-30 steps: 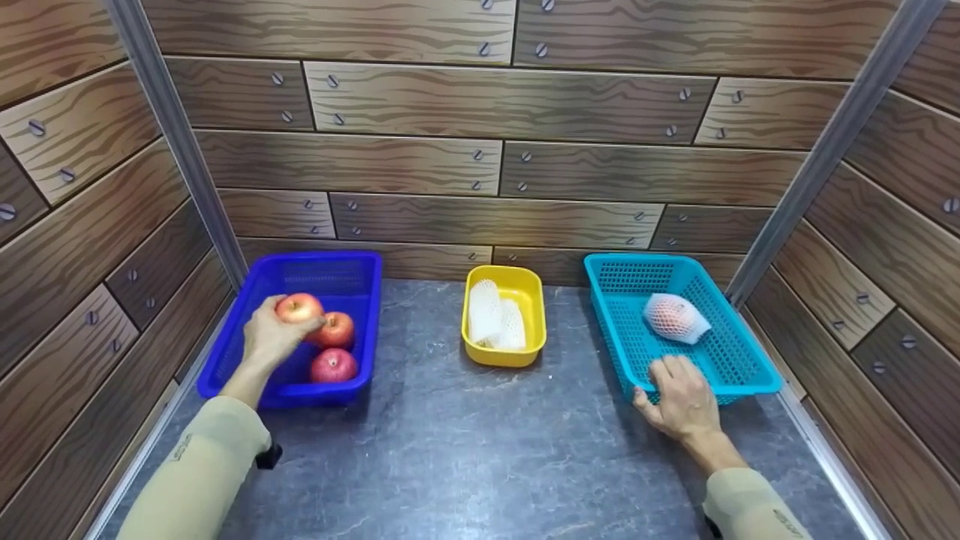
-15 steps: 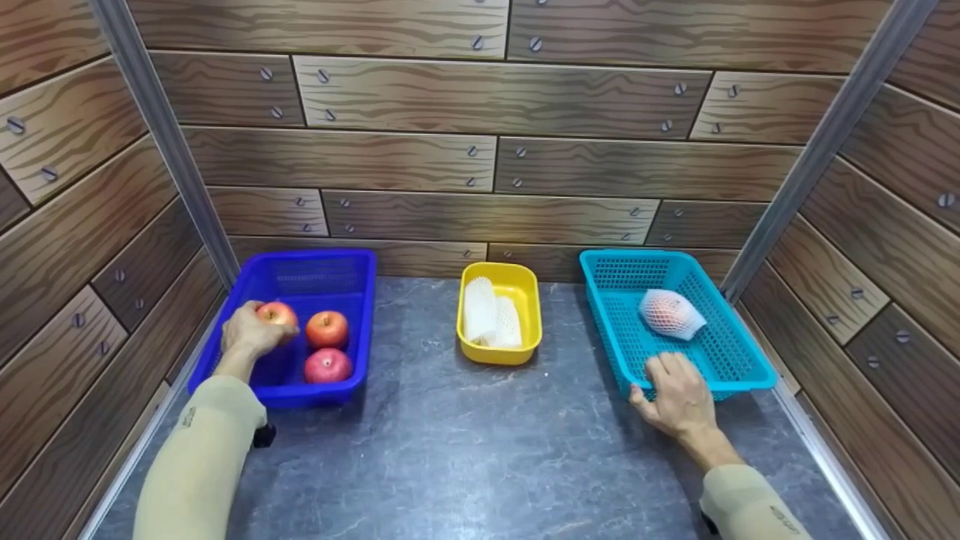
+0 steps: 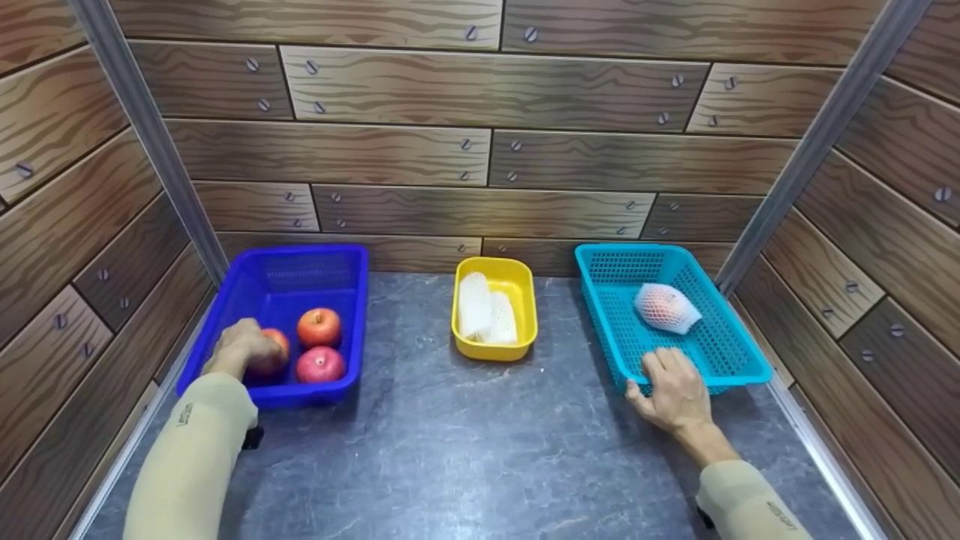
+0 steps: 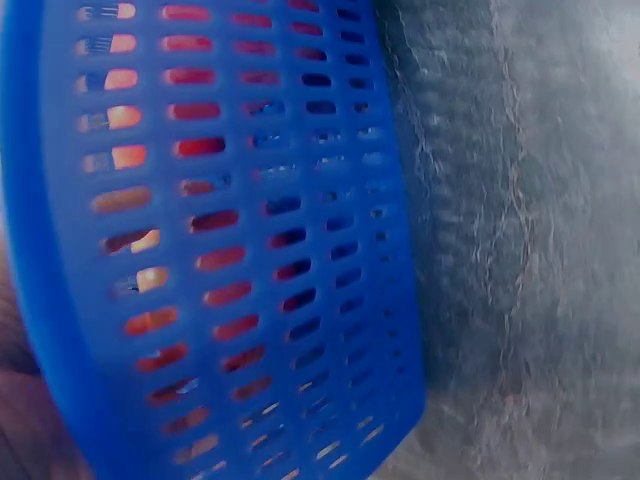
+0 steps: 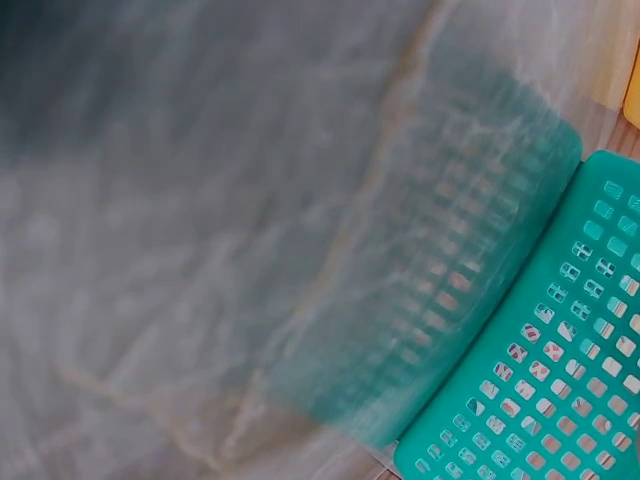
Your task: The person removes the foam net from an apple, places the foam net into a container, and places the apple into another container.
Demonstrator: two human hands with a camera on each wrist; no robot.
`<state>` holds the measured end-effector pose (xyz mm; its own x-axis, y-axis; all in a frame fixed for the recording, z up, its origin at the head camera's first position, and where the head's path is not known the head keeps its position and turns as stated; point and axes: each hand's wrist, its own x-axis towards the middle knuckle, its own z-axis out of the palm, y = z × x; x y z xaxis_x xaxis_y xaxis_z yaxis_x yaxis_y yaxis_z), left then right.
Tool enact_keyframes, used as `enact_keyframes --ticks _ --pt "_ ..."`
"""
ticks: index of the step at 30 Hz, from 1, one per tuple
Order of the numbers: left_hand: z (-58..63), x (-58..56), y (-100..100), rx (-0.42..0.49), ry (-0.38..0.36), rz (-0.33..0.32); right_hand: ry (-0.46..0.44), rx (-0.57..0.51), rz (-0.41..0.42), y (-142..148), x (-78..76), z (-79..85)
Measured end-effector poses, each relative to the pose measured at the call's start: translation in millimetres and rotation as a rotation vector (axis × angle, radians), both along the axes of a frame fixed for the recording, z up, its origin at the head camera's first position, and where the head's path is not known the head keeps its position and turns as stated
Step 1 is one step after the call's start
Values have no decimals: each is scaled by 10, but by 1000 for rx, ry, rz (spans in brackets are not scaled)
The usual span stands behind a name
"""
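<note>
Inside the blue basket point(image 3: 315, 262), my left hand point(image 3: 238, 346) holds a red apple point(image 3: 274, 355) low in the near left part. The fingers are mostly hidden behind the hand and the fruit. Beside it lie an orange-red apple point(image 3: 319, 328) and a darker red apple point(image 3: 320, 364). Through the slots of the basket wall point(image 4: 250, 230), patches of red show in the left wrist view. My right hand point(image 3: 676, 390) grips the near rim of the teal basket point(image 3: 606, 322), fingers curled over it. An apple in a white foam net point(image 3: 667, 308) lies in that basket.
Between the two baskets stands a small yellow bin point(image 3: 495, 350) with white foam net sleeves point(image 3: 475, 304) in it. Wood-patterned panels point(image 3: 390, 90) enclose the grey marbled tabletop point(image 3: 450, 442) at the back and both sides.
My left hand has carried the apple left and down, from over the other apples to the near left of the blue basket. My right hand has stayed on the teal rim.
</note>
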<state>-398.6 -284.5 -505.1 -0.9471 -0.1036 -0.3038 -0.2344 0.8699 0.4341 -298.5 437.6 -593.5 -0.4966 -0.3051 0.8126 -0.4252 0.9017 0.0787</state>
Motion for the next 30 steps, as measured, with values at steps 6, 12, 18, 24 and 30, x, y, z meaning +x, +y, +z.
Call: enact_keyframes --ticks 6,12,18,24,30 --pt "106 139 53 -30 -2 -121 -4 -7 -14 4 -1 20" --pt "98 223 93 -6 -14 -154 -28 -4 -18 -1 15 3" --pt "108 334 118 45 -26 -172 -42 18 -25 -2 36 9" --pt "126 385 175 33 6 -185 -16 13 -23 5 24 1" --pt "183 452 219 -46 57 -187 -19 10 -14 3 5 -6"
